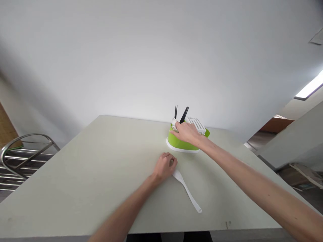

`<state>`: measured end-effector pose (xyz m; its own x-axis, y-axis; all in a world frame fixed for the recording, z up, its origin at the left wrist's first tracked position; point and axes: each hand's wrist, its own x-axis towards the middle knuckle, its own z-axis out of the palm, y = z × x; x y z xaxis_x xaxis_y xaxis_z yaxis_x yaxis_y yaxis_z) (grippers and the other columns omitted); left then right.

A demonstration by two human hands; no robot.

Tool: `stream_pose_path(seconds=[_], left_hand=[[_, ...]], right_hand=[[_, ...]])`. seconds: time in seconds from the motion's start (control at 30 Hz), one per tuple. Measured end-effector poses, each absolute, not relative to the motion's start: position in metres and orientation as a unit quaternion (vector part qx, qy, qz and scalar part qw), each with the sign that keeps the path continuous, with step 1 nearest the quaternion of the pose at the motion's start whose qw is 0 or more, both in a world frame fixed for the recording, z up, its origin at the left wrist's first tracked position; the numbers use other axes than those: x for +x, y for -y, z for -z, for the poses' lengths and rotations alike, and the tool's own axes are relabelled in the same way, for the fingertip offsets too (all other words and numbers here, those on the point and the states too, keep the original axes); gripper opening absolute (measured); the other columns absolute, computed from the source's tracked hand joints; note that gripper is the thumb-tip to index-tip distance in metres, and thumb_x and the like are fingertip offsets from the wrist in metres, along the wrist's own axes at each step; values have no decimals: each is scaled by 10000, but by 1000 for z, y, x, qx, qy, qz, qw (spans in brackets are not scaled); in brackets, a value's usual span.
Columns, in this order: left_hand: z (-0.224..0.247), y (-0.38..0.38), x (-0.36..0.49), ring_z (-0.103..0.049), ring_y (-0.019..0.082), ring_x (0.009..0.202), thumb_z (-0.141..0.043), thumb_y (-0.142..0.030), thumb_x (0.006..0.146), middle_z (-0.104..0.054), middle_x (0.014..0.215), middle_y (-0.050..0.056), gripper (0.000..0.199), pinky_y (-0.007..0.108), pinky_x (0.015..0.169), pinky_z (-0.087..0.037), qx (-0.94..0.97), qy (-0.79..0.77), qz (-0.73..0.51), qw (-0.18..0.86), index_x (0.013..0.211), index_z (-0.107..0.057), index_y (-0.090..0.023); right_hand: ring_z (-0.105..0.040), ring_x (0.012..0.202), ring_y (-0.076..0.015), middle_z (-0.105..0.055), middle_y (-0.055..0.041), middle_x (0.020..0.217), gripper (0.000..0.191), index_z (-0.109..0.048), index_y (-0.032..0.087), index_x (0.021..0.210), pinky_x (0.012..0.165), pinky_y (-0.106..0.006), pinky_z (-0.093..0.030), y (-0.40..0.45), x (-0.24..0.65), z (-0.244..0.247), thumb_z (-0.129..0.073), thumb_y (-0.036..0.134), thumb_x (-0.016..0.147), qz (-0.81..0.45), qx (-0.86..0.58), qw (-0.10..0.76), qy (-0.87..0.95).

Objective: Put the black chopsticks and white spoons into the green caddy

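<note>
A green utensil holder with a white base (183, 145) stands near the back of the table. My right hand (187, 131) reaches over its front, thumb and fingers closed around a white spoon (174, 128) at the left end. Black chopsticks (184, 115) stick up behind that hand. My left hand (165, 165) rests on the table with curled fingers, thumb and forefinger making a loop. Beside it lies a long white serving spoon (185, 188); its wide end touches or lies partly under the hand. Anything inside the curled left fingers is hidden.
A white slotted rack (197, 125) sits on the right part of the holder. The pale table (83, 181) meets a white wall behind. A metal rack (27, 158) is off the left edge, and boards (302, 174) lie to the right.
</note>
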<state>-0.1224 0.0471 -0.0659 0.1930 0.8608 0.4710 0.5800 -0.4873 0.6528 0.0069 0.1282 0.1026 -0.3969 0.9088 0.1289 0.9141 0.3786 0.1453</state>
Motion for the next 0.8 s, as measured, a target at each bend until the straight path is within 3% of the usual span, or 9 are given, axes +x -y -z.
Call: stream_pose_path(seconds=[0.1,0.27,0.43,0.6,0.7,0.8], left_hand=[[67,-47,-122,-665,218,848,-558,-176,919,-747,867,72,215,357,829,-524,756,-475,-419,166,754,-690,-217],[67,-47,-122,-663,217,842,-551,-193,929,-750,877,76,230,355,813,-525,750,-478,-417,186,744,-686,-214],[66,-47,-122,-666,218,863,-550,-204,939,-751,885,76,235,360,845,-526,752,-478,-412,194,747,-685,-217],[67,-47,-123,-667,217,852,-551,-208,940,-751,876,75,237,357,829,-529,752,-479,-412,188,746,-687,-221],[68,-47,-124,-668,215,847,-556,-206,942,-750,869,73,239,358,834,-530,755,-475,-414,178,751,-698,-222],[68,-47,-124,-667,216,847,-566,-205,940,-750,870,74,232,360,833,-529,758,-474,-413,173,756,-706,-220]], right_hand=[[-721,946,-327,-752,-168,1031,454,-599,176,1144,786,-366,-469,-129,9,-110,-496,602,1023,85,-552,89,824],[-686,1061,-289,-678,-171,1309,446,-571,182,1224,832,-348,-468,-136,16,-116,-344,538,1081,10,-563,266,782],[-709,961,-271,-786,-105,1056,455,-565,201,1335,762,-321,-475,-137,16,-119,-304,485,1094,-131,-567,245,776],[-732,1027,-203,-780,-65,1220,358,-568,240,1318,859,-299,-510,-136,14,-115,-369,429,1087,-208,-533,282,770],[-724,1112,-195,-790,-64,1197,295,-580,227,1272,953,-323,-506,-136,17,-114,-391,328,1068,-208,-522,324,761],[-742,1068,-188,-799,-62,1129,245,-596,215,1199,949,-327,-515,-132,24,-118,-427,278,1034,-196,-502,370,757]])
